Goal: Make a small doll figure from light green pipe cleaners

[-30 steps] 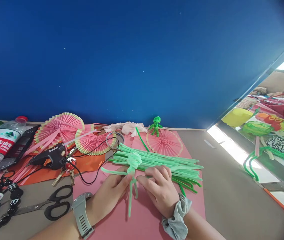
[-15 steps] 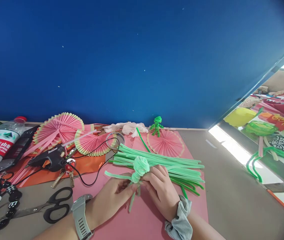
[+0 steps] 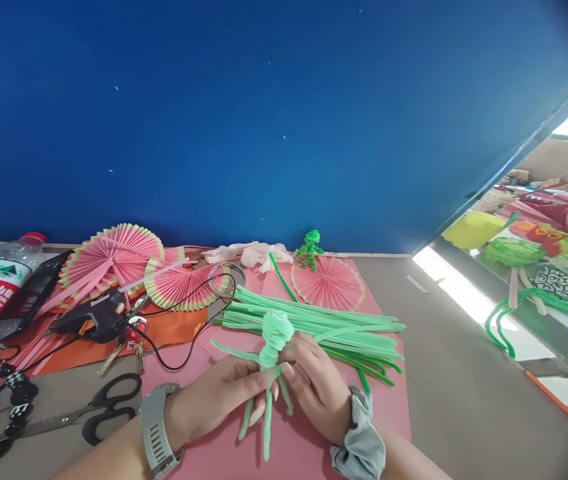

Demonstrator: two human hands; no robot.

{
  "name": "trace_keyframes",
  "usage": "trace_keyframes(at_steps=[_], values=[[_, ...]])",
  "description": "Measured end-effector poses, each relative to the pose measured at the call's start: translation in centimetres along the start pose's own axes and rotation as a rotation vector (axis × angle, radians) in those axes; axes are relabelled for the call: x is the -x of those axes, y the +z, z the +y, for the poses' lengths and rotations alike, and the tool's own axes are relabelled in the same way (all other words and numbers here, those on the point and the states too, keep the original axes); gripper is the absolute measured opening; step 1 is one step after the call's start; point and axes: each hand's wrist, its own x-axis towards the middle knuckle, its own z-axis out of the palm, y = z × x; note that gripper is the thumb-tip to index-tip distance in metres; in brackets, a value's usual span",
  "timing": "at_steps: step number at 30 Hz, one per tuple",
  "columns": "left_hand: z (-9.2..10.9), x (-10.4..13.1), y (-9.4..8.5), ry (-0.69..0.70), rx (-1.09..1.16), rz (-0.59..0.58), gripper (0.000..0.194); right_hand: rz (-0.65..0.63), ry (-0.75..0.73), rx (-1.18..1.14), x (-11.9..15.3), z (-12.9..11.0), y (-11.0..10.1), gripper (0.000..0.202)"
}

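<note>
The left hand [image 3: 224, 393] pinches a pale-green fuzzy pipe-cleaner figure with a thickly coiled top [image 3: 276, 333] between thumb and fingers, and the right hand [image 3: 320, 393] closes its fingertips on the figure's right side. The figure is upright above the near part of a flat pink paper sheet [image 3: 364, 430], its loose strands hanging down. Just beyond lies a bundle of straight green pipe cleaners [image 3: 354, 327]. Black-handled metal scissors [image 3: 107, 433] lie to the left; a small bright-green wound figure [image 3: 310, 251] stands at the far side.
</note>
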Motion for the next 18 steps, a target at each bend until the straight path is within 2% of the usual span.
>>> trace_keyframes(at_steps=[4, 8, 13, 18], values=[[0.07, 0.12, 0.15, -0.024, 0.014, 0.014, 0.033, 0.008, 0.029, -0.001, 0.27, -0.28, 0.48, 0.005], [-0.19, 0.35, 0.01, -0.001, -0.010, 0.046, 0.032, -0.015, 0.029, 0.010, 0.25, -0.34, 0.61, 0.009], [-0.53, 0.57, 0.08, 0.005, -0.138, 0.048, 0.023, -0.041, 0.042, 0.030, 0.05, -0.41, 0.46, 0.012], [-0.35, 0.59, 0.88, 0.122, -0.285, 0.174, 0.026, -0.072, 0.084, -0.006, 0.03, -0.32, 0.47, 0.018]])
